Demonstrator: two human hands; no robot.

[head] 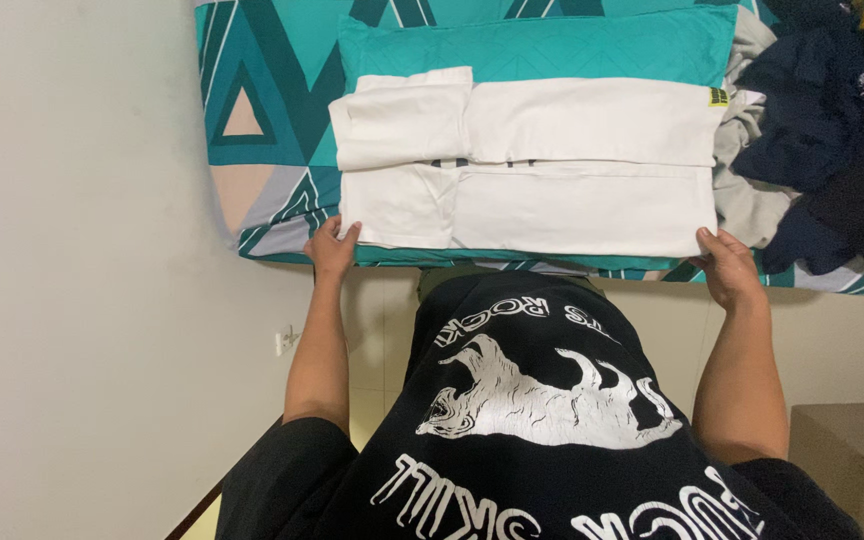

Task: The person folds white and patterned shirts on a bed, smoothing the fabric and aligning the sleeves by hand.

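A white garment [572,165] lies folded into a long rectangle on a teal cover [552,45] spread over the bed. A small yellow tag [718,97] sticks out at its right end. My left hand [332,248] pinches the garment's near left corner at the bed's edge. My right hand [727,265] grips the near right corner. Both arms reach forward from my black printed shirt [542,430], which fills the bottom of the view.
The bed has a teal geometric sheet [252,110]. A pile of dark clothes [832,130] and a grey garment [747,200] lie to the right of the white one. A beige box [852,460] stands at the lower right. Pale floor [82,300] spreads to the left.
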